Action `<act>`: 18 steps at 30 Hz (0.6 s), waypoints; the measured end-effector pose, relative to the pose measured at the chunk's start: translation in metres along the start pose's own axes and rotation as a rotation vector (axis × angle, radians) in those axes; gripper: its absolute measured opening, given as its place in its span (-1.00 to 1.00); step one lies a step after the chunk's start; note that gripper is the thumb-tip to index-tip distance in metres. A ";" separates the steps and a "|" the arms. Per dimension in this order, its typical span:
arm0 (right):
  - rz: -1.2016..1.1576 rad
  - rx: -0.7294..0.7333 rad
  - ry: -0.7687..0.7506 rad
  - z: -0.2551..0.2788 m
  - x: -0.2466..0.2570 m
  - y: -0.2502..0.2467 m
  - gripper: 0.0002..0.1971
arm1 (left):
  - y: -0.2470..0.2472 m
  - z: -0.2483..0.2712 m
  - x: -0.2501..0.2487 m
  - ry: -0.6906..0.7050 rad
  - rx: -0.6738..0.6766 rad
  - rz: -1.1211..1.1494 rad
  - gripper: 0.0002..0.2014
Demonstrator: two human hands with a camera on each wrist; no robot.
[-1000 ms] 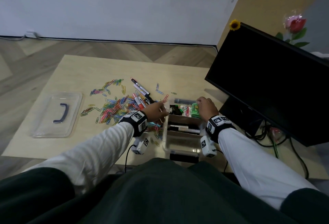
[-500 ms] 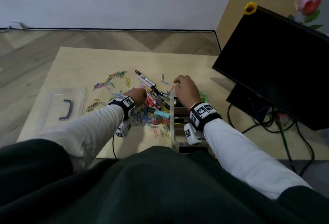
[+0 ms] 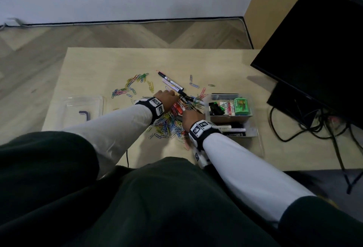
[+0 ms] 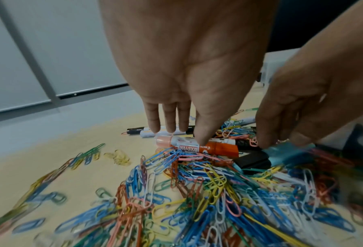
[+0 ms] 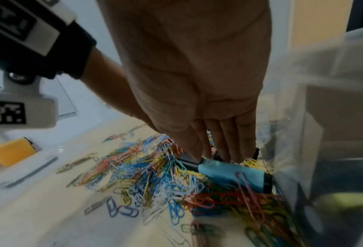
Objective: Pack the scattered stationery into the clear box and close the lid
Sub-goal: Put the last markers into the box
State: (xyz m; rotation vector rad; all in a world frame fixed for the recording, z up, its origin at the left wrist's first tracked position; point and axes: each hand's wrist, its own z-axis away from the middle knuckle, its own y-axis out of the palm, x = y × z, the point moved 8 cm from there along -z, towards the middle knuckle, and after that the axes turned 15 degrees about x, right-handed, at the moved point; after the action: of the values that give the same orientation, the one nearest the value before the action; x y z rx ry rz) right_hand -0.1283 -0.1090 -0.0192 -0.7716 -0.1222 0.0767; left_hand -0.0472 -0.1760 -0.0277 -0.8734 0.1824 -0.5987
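Observation:
The clear box (image 3: 255,132) stands right of my hands and holds a green case (image 3: 242,106), black clips and pens. Coloured paper clips (image 3: 169,126) lie heaped on the table, with markers (image 3: 172,84) beyond them. My left hand (image 3: 166,98) reaches straight down: its thumb sits on the orange marker (image 4: 218,147), its fingers (image 4: 168,123) touch behind a peach-capped marker (image 4: 165,140), pinching the pair. My right hand (image 3: 191,117) comes down on a light-blue highlighter (image 5: 229,172), thumb on one side, fingers (image 5: 231,138) on the other. The clear lid (image 3: 84,109) lies far left.
A black monitor (image 3: 314,50) stands at the right with cables (image 3: 294,129) trailing over the table behind the box. The box wall (image 5: 324,117) is close to my right hand. The table's front edge is just behind my wrists.
My right hand left the box and dropped onto the highlighter in the clip pile. My left hand went from the box edge to the markers. My head tilted down and closer.

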 end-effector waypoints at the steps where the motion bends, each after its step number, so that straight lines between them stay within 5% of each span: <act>1: 0.024 -0.003 0.012 -0.002 0.002 0.003 -0.72 | 0.001 -0.003 -0.002 0.010 0.007 -0.038 -0.49; 18: 0.011 -0.088 0.112 -0.025 0.014 0.020 -0.76 | 0.040 -0.011 0.019 -0.051 -0.022 -0.053 -0.63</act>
State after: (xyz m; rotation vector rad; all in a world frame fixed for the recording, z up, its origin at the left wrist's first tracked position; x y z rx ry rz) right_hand -0.1116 -0.1101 -0.0495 -0.8623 -0.0152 0.0392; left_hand -0.0196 -0.1744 -0.0638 -0.9161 0.1200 -0.6244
